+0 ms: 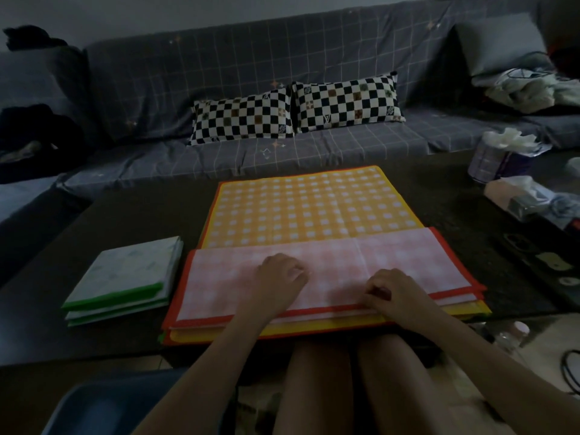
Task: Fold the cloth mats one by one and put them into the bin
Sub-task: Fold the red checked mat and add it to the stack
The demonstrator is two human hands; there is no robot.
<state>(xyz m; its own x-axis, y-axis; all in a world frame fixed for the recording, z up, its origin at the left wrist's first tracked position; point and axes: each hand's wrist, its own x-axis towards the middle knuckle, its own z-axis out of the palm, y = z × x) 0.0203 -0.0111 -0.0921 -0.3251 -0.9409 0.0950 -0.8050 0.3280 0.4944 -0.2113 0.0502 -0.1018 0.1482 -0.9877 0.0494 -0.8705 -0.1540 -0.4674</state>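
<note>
No writing is legible anywhere. A red-edged pink checked mat (329, 271), folded in half, lies atop a stack of flat mats on the dark table (125, 215), over a yellow checked mat (301, 205). The left hand (279, 274) rests on it with fingers curled; the right hand (392, 293) pinches its near red edge. A folded green-edged mat (125, 277) sits to the left, a blue bin (103, 403) near-left.

I see a pink gingham mat (314, 271) edged in red, a yellow checked mat (301, 205) at twelve o'clock, a green-trimmed white mat (125, 277) (folded) at nine, and black-and-white checkerboard pillows (295, 109).
</note>
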